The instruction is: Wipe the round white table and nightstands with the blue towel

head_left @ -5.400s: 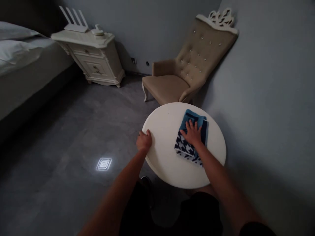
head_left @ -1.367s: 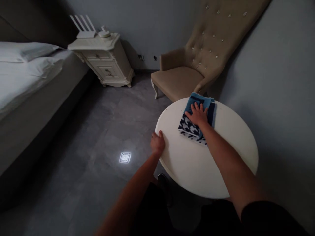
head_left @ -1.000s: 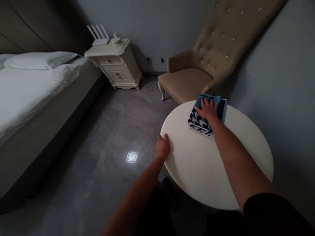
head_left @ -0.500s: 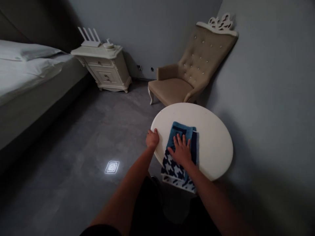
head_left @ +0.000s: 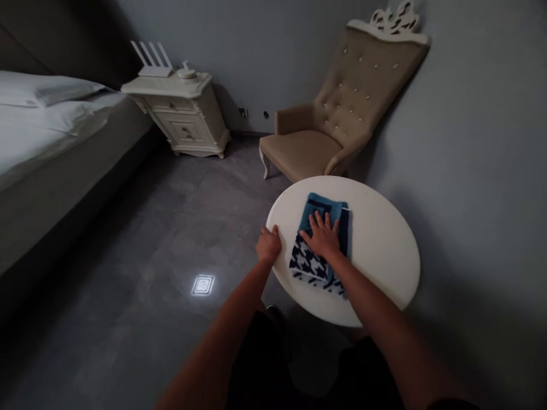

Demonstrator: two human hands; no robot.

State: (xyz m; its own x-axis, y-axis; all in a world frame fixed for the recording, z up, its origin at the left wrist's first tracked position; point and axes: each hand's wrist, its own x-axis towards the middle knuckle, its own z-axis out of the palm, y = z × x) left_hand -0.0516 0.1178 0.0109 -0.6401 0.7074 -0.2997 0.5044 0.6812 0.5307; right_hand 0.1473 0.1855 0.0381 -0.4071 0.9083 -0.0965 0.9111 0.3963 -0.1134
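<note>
A folded blue cloth, a towel or a scarf, lies on the round white table. Its pattern is navy and white houndstooth, with teal and dark bands towards the far end. My right hand rests flat on top of it, fingers spread and pointing away from me. With the thumb uppermost, my left hand is closed around the left rim of the table. The fingertips under that rim are hidden.
Beyond the table stands a tan tufted armchair. A white nightstand carries a router and a small white device. The bed is at the left, a wall at the right. A square light patch shows on the floor.
The cloth has slid away from me with my right hand on it. Its near end, over the table's edge before, now lies on the tabletop. My left hand stays at the rim.
</note>
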